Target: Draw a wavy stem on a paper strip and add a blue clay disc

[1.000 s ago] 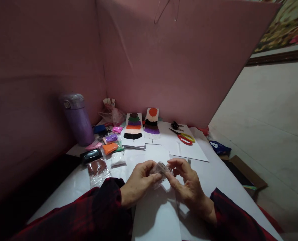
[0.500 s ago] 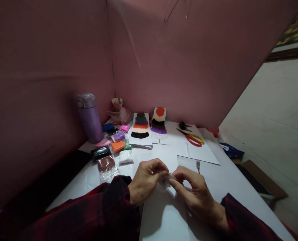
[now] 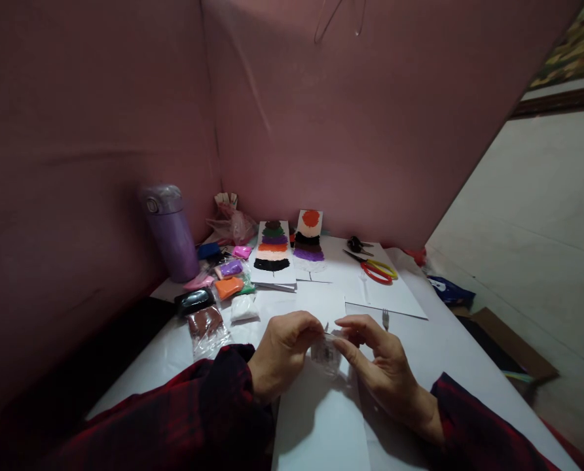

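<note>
A small, see-through plastic packet (image 3: 325, 356) with faint grey markings hangs between my hands, low over the white paper. My left hand (image 3: 285, 353) pinches its upper edge between thumb and forefinger. On the other side, my right hand (image 3: 383, 373) has its thumb against the packet's right edge; the forefinger is lifted slightly apart, and the remaining fingers curl behind. Beneath lies a long white sheet (image 3: 321, 418), shaded by my hands. Just beyond my right hand is a small fork (image 3: 385, 318), its handle partly hidden.
Bagged clay packets in several colours, including orange (image 3: 229, 286), brown (image 3: 205, 324) and white (image 3: 244, 307), lie at left near a purple bottle (image 3: 170, 235). Painted cards (image 3: 273, 255) stand at the back. Scissors (image 3: 376, 269) and keys (image 3: 359, 245) lie back right.
My right forefinger has lifted away from the pinch, and the hands are slightly farther apart. More of the clear packet shows between them. The view has shifted slightly.
</note>
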`<state>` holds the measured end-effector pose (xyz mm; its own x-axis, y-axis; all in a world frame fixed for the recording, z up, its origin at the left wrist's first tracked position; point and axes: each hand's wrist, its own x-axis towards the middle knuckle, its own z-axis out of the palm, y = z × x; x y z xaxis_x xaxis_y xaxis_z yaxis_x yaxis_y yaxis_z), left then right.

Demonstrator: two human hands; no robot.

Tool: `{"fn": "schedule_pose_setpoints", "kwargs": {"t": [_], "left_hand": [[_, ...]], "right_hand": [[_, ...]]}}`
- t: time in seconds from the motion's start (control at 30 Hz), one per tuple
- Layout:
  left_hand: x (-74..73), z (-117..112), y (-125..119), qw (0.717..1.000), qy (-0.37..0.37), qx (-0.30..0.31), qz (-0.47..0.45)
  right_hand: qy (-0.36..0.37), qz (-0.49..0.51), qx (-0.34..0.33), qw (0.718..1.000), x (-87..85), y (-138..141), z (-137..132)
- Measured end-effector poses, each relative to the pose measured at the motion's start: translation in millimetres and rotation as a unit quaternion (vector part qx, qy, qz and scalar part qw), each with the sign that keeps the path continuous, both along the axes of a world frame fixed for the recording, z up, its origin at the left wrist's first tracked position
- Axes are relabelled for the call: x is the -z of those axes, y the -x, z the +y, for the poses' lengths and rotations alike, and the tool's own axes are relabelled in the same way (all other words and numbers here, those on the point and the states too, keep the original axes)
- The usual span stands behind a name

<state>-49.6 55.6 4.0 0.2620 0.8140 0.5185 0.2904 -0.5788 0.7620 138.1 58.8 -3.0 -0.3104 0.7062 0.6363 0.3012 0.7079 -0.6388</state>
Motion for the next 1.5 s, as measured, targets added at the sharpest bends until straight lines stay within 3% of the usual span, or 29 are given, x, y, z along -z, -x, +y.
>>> {"fn": "schedule_pose_setpoints", "kwargs": {"t": [0.17, 0.37, 0.6, 0.77, 0.97, 1.27, 1.5], "left_hand": [[-4.1, 1.0, 1.8, 1.0, -0.008, 0.007, 0.015], [-2.0, 2.8, 1.6, 0.996, 0.01, 0.042, 0.077], [-4.5, 1.5, 0.6, 0.998, -0.026, 0.065, 0.001], [-6.9, -1.1, -0.1, 0.996, -0.017, 0.087, 0.005], [-5.4, -2.1, -1.6, 0.998, -0.028, 0.053, -0.02], [-8.8, -0.2, -0.2, 0.994, 0.001, 0.088, 0.059], [-8.8, -3.7, -3.0, 0.994, 0.05, 0.095, 0.036]], "right_hand": [[-0.04, -0.041, -0.029, 0.998, -5.0, 0.3, -0.1], [-0.032, -0.099, -0.028, 0.994, -9.2, -0.7, 1.7], [-0.033, -0.042, -0.03, 0.998, -2.8, -1.6, 2.1], [-0.057, -0.022, -0.062, 0.996, -3.6, -1.1, 1.8], [-0.019, -0.024, -0.023, 0.999, -5.7, -0.4, -0.6], [0.006, -0.03, -0.013, 0.999, -6.5, 0.7, -1.6], [0.015, -0.012, 0.019, 1.0, -6.3, 2.0, -3.8]]}}
